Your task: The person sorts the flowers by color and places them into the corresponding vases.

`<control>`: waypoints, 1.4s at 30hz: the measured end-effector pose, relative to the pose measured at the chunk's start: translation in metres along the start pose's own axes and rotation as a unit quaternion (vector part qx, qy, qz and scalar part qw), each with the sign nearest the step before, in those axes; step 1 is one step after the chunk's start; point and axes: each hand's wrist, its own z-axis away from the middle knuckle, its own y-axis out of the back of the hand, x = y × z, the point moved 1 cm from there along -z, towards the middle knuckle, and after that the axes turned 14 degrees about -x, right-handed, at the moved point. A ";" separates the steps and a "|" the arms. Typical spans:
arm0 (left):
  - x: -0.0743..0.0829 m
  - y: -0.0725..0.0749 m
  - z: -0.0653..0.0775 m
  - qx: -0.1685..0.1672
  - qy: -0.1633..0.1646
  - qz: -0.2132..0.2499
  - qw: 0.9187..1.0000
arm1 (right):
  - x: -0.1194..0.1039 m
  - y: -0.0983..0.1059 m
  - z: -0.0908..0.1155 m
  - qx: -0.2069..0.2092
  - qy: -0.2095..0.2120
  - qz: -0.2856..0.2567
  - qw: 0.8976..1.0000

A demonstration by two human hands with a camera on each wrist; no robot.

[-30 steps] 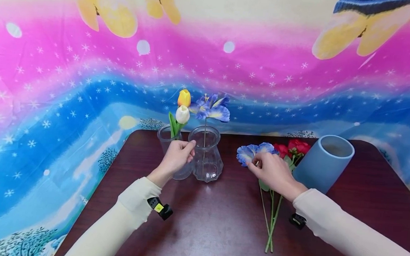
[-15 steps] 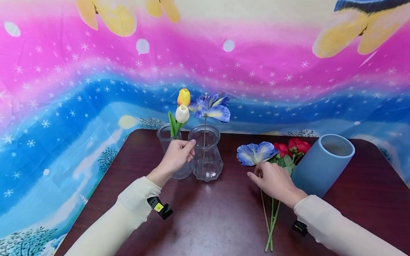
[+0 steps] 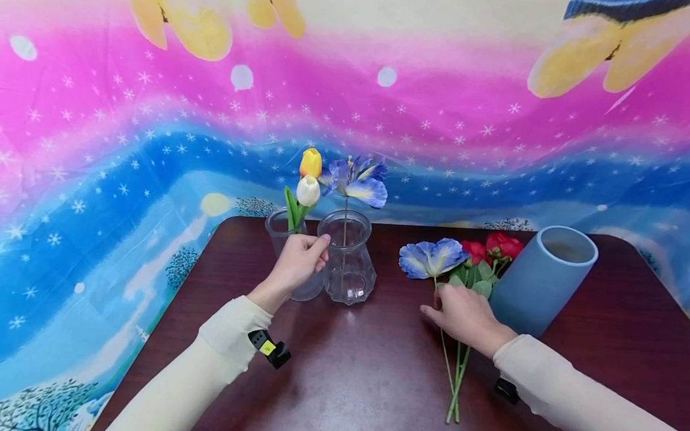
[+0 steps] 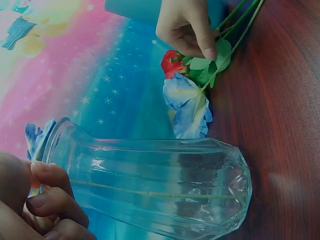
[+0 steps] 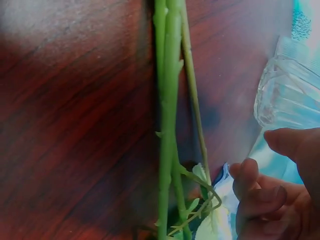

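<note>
The rim of a faceted glass vase is being held by a left hand, the thumb being laid over the lip and the fingers being curled below it; the exact contact is being hidden by the hand itself. A blue iris is being supported in that vase, its stem being seen through the glass. Just beside it, a second glass vase is being partly covered by the same hand, with a yellow tulip and a white tulip being held upright in it, their lower stems being blocked from sight.

Over the stem of another blue iris on the dark table, a right hand is being poised, its thumb being spread from loosely bent fingers with nothing being pinched; whether the stem is being touched cannot be told. Red roses are being partly screened by that bloom and by leaves. The base of a blue-grey vase is being concealed by the right wrist. In the right wrist view, the bloom is being cut off below and the hand at the right edge.
</note>
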 end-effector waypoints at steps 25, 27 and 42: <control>0.000 0.000 -0.001 0.005 0.006 -0.004 1.000 | 0.010 -0.008 -0.004 -0.030 -0.006 0.008 0.999; 0.000 0.000 -0.001 0.005 0.005 -0.005 1.000 | 0.010 -0.008 -0.005 -0.033 -0.009 0.009 0.999; -0.001 0.000 -0.002 0.004 0.004 -0.004 1.000 | 0.011 -0.007 -0.014 -0.074 -0.022 0.002 0.997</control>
